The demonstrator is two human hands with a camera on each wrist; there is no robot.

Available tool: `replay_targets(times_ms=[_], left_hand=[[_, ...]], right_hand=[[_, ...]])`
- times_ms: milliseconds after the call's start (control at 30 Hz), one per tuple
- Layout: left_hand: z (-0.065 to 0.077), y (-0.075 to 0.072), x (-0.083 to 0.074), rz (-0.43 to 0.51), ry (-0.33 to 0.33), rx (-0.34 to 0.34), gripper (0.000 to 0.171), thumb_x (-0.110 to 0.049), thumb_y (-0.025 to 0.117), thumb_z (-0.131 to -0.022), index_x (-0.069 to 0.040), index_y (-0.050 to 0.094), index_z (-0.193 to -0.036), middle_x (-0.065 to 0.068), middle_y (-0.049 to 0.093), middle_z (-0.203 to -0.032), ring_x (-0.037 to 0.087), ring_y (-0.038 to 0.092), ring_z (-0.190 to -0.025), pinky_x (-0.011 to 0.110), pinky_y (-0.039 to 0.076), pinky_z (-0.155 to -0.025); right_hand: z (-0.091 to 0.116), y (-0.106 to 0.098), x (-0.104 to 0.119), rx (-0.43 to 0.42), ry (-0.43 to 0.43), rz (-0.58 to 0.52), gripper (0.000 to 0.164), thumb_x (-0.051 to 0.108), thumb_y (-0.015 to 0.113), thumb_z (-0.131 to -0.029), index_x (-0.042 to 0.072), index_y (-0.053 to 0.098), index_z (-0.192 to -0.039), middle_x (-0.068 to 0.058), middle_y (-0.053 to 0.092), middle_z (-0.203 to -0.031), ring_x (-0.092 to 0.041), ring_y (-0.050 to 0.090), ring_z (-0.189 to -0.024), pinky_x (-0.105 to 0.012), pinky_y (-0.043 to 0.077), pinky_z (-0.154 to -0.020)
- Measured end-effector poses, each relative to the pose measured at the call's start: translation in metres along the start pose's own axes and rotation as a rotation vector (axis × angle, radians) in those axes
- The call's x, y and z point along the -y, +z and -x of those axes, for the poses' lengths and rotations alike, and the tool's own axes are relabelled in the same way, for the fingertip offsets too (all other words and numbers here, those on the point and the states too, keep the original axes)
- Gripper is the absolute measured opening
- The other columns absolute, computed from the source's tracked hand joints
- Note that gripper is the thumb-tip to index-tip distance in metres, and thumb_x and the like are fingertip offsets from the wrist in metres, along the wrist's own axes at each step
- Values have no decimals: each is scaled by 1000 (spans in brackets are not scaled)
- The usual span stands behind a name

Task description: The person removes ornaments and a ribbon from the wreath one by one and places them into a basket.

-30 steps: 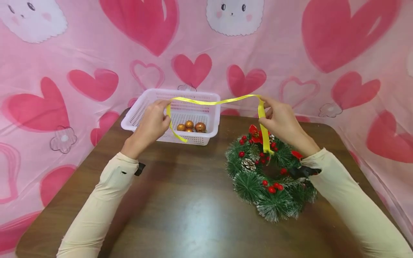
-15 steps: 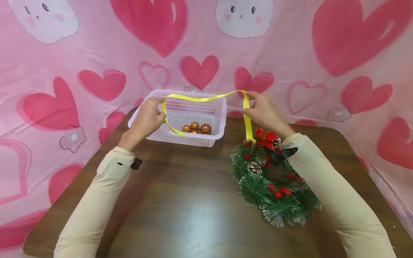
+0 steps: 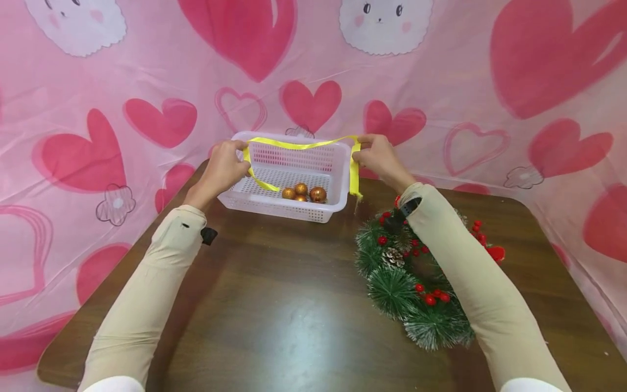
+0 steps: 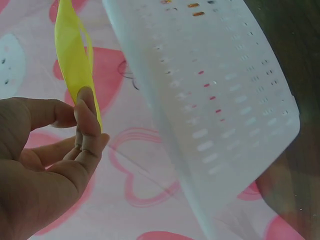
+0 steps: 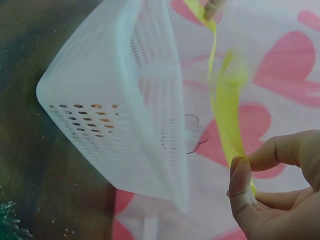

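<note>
A yellow ribbon (image 3: 294,146) is stretched between both hands above the white plastic basket (image 3: 274,209), sagging slightly in the middle. My left hand (image 3: 222,170) pinches it over the basket's left side, and a loose tail curls down toward the basket's inside. My right hand (image 3: 382,158) pinches the other part near the right rim, its tail hanging straight down with a frayed end. In the left wrist view, thumb and fingers (image 4: 87,115) press the ribbon between them. Several gold balls (image 3: 317,194) lie in the basket.
A green wreath (image 3: 397,291) with red berries and a pine cone (image 3: 393,257) lies on the brown wooden table (image 3: 274,294), partly hidden beneath the right forearm. A pink cloth with hearts (image 3: 311,103) hangs behind the table.
My right hand has moved left, away from above the wreath to the basket's right rim, carrying its ribbon part. The span between the hands has shortened. The left hand keeps its pinch.
</note>
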State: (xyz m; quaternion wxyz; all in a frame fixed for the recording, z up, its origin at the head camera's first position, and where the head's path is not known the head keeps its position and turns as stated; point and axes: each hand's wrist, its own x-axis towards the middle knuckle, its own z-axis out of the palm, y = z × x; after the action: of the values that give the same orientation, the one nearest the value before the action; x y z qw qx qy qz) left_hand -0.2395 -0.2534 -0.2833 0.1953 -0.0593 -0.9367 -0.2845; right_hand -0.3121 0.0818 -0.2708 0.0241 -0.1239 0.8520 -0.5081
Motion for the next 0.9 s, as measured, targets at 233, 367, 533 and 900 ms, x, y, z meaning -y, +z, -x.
replay_targets(times_ms=[233, 367, 533, 900], left_hand=[[-1, 2, 7, -12, -45, 30, 51, 3, 62, -79, 13, 58, -129, 29, 62, -124, 22, 54, -65, 23, 39, -53], [-3, 5, 10, 6, -76, 59, 51, 3, 62, -81, 13, 56, -131, 29, 61, -126, 21, 56, -63, 21, 41, -51], [-3, 12, 11, 44, -102, 120, 55, 2, 61, -82, 13, 52, -135, 30, 60, -127, 27, 63, -82, 25, 48, -60], [0, 25, 17, -27, -78, 235, 52, 1, 58, -85, 18, 50, -133, 32, 57, -128, 35, 58, -99, 41, 49, -80]], right_hand=[[-17, 20, -8, -25, 39, -83, 52, -2, 59, -85, -12, 50, -135, -24, 64, -118, -18, 66, -79, -33, 59, -74], [-23, 31, -10, -83, 61, -112, 51, -5, 60, -84, -12, 52, -134, -24, 65, -116, -20, 68, -80, -35, 59, -75], [-27, 41, -17, -90, 60, -97, 49, -11, 59, -83, -15, 51, -130, -27, 63, -116, -26, 67, -86, -40, 59, -79], [-16, 50, -15, 85, -99, 326, 11, -9, 59, -75, -8, 59, -85, -14, 61, -77, -16, 59, -58, -23, 53, -53]])
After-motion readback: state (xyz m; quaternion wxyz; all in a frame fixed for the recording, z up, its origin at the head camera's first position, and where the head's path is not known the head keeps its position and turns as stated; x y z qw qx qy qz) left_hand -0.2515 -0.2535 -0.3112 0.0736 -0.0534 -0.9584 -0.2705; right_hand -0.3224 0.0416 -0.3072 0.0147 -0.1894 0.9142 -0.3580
